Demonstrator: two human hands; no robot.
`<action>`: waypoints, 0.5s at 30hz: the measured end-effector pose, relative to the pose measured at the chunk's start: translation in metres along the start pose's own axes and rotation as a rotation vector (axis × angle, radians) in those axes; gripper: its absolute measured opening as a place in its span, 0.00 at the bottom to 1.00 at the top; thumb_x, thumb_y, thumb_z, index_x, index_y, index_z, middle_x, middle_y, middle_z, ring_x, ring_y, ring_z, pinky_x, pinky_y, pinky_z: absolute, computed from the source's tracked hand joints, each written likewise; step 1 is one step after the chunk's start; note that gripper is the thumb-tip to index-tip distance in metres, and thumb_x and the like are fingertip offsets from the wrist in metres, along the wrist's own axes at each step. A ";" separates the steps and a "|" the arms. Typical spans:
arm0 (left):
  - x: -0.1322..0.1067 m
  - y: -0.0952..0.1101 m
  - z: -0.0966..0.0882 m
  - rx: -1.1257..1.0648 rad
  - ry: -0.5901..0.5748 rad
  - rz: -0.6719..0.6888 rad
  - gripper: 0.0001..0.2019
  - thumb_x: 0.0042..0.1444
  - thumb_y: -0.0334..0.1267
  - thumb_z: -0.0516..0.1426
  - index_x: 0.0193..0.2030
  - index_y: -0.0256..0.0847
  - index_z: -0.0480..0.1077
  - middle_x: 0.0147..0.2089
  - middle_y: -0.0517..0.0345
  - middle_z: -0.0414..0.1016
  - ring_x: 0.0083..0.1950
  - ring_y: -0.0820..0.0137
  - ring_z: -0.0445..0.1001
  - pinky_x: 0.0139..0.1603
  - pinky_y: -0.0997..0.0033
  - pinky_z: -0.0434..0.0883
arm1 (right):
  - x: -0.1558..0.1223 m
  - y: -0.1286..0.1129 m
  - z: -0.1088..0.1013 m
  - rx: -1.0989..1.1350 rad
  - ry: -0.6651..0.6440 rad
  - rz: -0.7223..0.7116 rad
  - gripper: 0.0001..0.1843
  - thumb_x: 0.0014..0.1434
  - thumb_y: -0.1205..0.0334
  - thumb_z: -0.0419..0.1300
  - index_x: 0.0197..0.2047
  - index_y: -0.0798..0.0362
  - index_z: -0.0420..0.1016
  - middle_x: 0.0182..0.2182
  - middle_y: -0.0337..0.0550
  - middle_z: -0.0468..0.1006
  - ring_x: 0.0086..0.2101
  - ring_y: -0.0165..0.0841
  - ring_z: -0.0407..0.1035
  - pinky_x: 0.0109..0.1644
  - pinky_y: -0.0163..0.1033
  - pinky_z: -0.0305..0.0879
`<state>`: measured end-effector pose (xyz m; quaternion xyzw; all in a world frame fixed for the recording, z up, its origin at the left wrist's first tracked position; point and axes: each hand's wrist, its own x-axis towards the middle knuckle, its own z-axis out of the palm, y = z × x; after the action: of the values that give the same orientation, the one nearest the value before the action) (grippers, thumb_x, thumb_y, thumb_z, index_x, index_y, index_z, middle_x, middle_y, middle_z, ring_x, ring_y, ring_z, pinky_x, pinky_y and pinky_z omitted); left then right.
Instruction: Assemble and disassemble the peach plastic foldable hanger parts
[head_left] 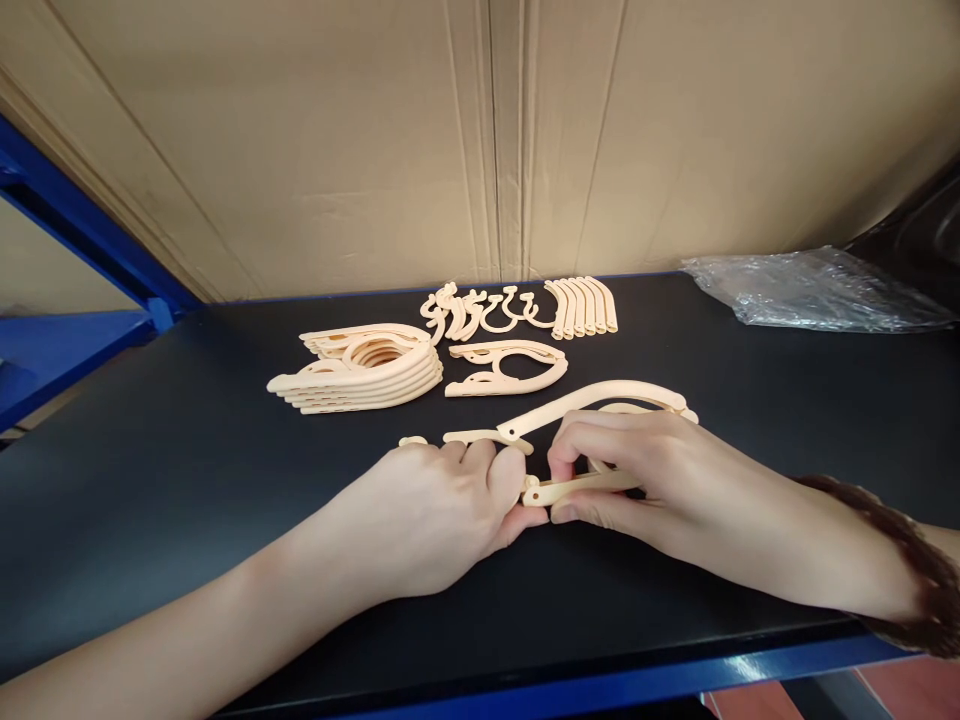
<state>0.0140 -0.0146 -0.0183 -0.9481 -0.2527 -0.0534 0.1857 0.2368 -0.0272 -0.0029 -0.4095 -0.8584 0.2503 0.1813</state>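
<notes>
At the front of the black table, a beige plastic folding hanger (589,398) lies between my hands, its curved arm arching up behind the right one. My right hand (667,485) pinches the hanger's near arm between thumb and fingers. Closed around a beige plastic hanger piece (476,437), my left hand (442,505) meets the end of that near arm. Ends of the piece show beyond the left knuckles; its middle is hidden by the fingers. Just behind lies a single folded hanger (544,378), flat on the table.
A stack of folded hangers (367,388) stands left of centre. Loose hooks (499,322) and a row of curved arm pieces (583,308) lie at the back. Clear plastic wrap (817,290) rests back right. Cardboard (315,150) rises behind; a blue frame (75,245) stands left.
</notes>
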 end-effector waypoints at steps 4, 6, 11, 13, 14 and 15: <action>0.001 0.001 -0.002 0.037 0.032 0.008 0.22 0.72 0.42 0.35 0.29 0.42 0.58 0.23 0.61 0.67 0.18 0.70 0.69 0.16 0.69 0.59 | 0.002 0.001 0.001 0.044 -0.015 0.013 0.08 0.65 0.58 0.58 0.34 0.50 0.69 0.28 0.30 0.72 0.31 0.25 0.65 0.34 0.32 0.57; 0.002 0.002 -0.003 0.070 0.055 0.013 0.21 0.72 0.41 0.35 0.29 0.42 0.59 0.23 0.61 0.66 0.17 0.69 0.68 0.15 0.69 0.59 | 0.002 0.003 0.001 0.068 -0.033 0.021 0.09 0.66 0.56 0.58 0.33 0.49 0.68 0.27 0.30 0.71 0.31 0.25 0.65 0.35 0.32 0.57; 0.002 0.002 -0.004 0.120 0.077 0.032 0.21 0.71 0.39 0.35 0.28 0.41 0.59 0.22 0.61 0.65 0.16 0.69 0.66 0.14 0.69 0.60 | 0.003 0.005 0.001 0.068 -0.028 0.019 0.09 0.64 0.57 0.60 0.32 0.49 0.69 0.25 0.29 0.69 0.31 0.26 0.63 0.37 0.33 0.56; 0.001 0.003 -0.004 0.131 0.077 0.039 0.21 0.71 0.39 0.36 0.28 0.41 0.59 0.21 0.61 0.65 0.15 0.69 0.65 0.13 0.69 0.60 | 0.004 0.006 0.002 0.070 -0.028 0.014 0.08 0.63 0.59 0.60 0.32 0.49 0.70 0.26 0.29 0.69 0.32 0.26 0.64 0.38 0.32 0.56; 0.001 0.003 -0.004 0.133 0.075 0.041 0.21 0.71 0.39 0.36 0.28 0.41 0.60 0.21 0.61 0.65 0.15 0.69 0.65 0.13 0.69 0.60 | 0.004 0.006 0.002 0.069 -0.031 0.017 0.08 0.63 0.60 0.60 0.32 0.49 0.70 0.26 0.29 0.70 0.32 0.26 0.64 0.38 0.32 0.56; 0.001 0.003 -0.003 0.134 0.073 0.045 0.21 0.71 0.39 0.36 0.28 0.41 0.60 0.21 0.61 0.65 0.15 0.69 0.66 0.13 0.69 0.60 | 0.005 0.007 0.002 0.071 -0.034 0.018 0.08 0.63 0.60 0.60 0.32 0.49 0.70 0.26 0.29 0.69 0.32 0.26 0.64 0.37 0.32 0.56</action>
<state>0.0162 -0.0181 -0.0160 -0.9364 -0.2275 -0.0669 0.2588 0.2368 -0.0205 -0.0081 -0.4064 -0.8482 0.2890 0.1788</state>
